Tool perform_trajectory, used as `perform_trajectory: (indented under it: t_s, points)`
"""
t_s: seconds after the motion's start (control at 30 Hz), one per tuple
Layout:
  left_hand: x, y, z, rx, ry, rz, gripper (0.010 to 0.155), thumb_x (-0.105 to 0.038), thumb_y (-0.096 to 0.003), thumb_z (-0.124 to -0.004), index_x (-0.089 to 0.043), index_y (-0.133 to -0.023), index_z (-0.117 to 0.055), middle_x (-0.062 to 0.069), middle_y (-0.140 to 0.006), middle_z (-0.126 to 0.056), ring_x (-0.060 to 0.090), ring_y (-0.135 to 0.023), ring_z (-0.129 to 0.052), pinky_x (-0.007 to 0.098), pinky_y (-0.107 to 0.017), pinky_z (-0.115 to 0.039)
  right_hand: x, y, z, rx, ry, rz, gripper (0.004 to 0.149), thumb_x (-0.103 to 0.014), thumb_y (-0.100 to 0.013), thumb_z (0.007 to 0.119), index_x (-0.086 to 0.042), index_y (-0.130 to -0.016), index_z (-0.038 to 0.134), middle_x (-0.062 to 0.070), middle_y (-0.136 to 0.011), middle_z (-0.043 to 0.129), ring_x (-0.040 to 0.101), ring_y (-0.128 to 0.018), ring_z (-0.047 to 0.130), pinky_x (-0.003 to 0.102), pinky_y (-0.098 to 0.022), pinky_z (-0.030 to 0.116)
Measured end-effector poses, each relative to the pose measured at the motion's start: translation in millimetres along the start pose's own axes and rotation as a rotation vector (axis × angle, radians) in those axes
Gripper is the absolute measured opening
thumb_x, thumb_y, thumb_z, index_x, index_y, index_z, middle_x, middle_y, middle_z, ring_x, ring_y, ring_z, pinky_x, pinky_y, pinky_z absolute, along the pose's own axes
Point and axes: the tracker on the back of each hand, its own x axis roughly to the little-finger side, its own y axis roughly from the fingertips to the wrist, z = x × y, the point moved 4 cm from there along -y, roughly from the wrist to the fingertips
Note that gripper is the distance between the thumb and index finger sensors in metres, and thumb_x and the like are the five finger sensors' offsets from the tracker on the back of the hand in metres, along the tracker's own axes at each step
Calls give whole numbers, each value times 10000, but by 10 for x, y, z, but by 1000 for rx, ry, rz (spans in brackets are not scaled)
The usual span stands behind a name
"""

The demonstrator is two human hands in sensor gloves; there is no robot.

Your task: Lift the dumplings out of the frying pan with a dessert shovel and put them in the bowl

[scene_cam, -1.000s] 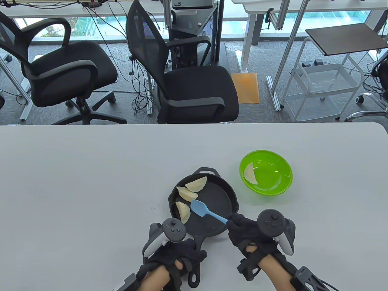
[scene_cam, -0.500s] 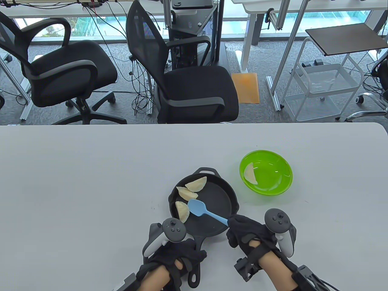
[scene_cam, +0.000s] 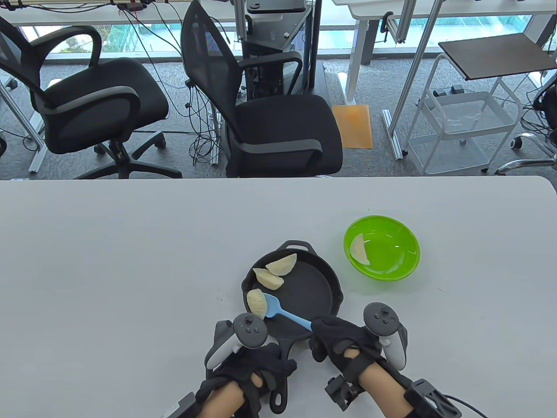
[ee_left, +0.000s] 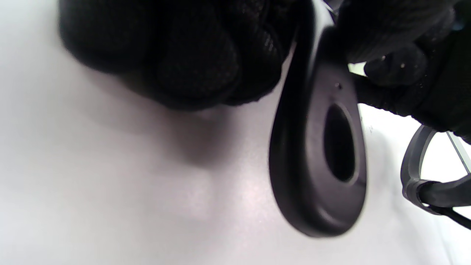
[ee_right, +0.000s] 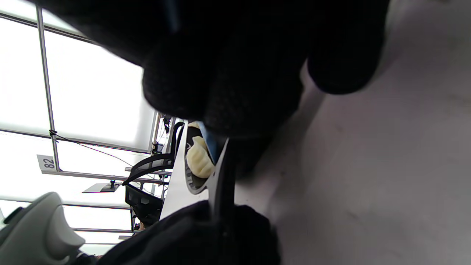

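A black frying pan (scene_cam: 317,291) sits near the table's front with three pale dumplings along its left side. My right hand (scene_cam: 337,337) grips the handle of a light blue dessert shovel (scene_cam: 285,314). The shovel's blade touches the nearest dumpling (scene_cam: 256,303), which is tipped against the pan's left wall. The other two dumplings (scene_cam: 274,272) lie at the pan's far left. My left hand (scene_cam: 261,363) is curled round the pan handle (ee_left: 320,154). A green bowl (scene_cam: 394,265) to the right of the pan holds one dumpling (scene_cam: 359,249).
The white table (scene_cam: 130,270) stretches wide to the left and behind the pan. Two black office chairs (scene_cam: 270,113) and a white cart (scene_cam: 461,126) stand beyond the far edge. In the right wrist view the glove fills most of the frame.
My right hand moved left and toward me, sliding the shovel blade against the nearest dumpling. That dumpling has shifted left and tipped up against the pan wall. The left hand stayed still.
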Motion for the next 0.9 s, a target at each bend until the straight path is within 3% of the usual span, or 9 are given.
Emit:
perform_trajectory:
  t_s: [0.27,0.4,0.9]
  points:
    - [0,0,0,0,0,0,666,-717,-483,-739,-238,-947,-746,-58,-632,-1022,257,-425,-1045,450,-383,-879,106,-27,29,-88,-94,83,592,-430,-548,739,-39,-992,724,-9,-691,961,253,-539,1021,512,-609,707]
    - [0,0,0,0,0,0,665,-716,-484,-739,-238,-946,-747,-58,-632,-1021,257,-423,-1045,450,-382,-880,117,-11,16,-88,-65,153,565,-410,-548,765,-61,-992,756,13,-695,973,256,-521,1034,497,-593,724]
    - [0,0,0,0,0,0,662,-716,-483,-739,-242,-945,-747,-60,-632,-1020,255,-422,-1045,449,-381,-880,101,-15,25,-101,-53,156,557,-377,-540,746,-53,-993,748,15,-714,962,252,-533,1033,490,-588,723]
